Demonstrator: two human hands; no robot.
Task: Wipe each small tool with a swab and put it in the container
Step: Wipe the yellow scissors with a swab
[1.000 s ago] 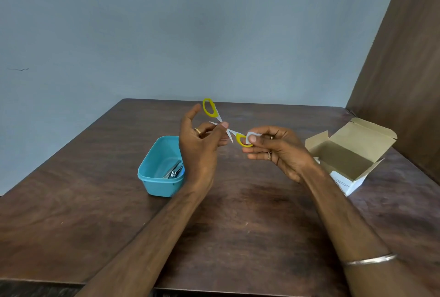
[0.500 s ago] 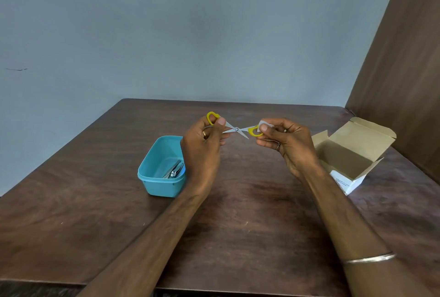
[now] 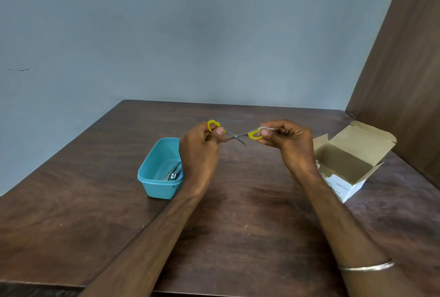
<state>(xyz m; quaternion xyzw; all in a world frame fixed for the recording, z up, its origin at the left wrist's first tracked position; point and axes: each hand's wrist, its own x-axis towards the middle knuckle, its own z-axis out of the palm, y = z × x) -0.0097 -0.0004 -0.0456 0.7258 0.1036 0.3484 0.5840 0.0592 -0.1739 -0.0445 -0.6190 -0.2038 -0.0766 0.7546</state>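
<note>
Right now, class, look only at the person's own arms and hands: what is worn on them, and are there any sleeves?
Both forearms are bare, with no sleeve in view. The right wrist carries a thin silver bangle. The right hand has a dark ring on one finger. On the left hand no ring shows from this angle. No gloves or watch appear.
</note>
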